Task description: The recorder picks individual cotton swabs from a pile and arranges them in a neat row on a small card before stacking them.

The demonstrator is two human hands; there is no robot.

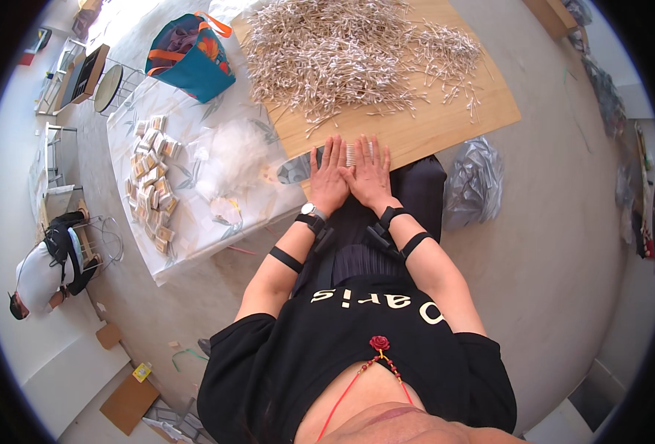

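Honestly, the wooden board (490, 111) explains most of this layout. At its near edge there's a small row of cotton swabs (350, 155) lined up side by side, with the left hand (329, 180) flat along one side and the right hand (370, 177) along the other. Fingers are stretched out straight, mostly together with the little ones splayed off a bit, and the thumbs meet just below the row. Looks to me like the hands act as two walls to square it up; can't tell how hard they press, if at all. The big loose pile (327, 59) sits toward the board's far side, probably so it's reachable without crowding the fingers. Left of the board, small packs (150, 177) and a heap of clear plastic (231, 159) lie on a covered table (205, 237), I guess kept off the swabs.
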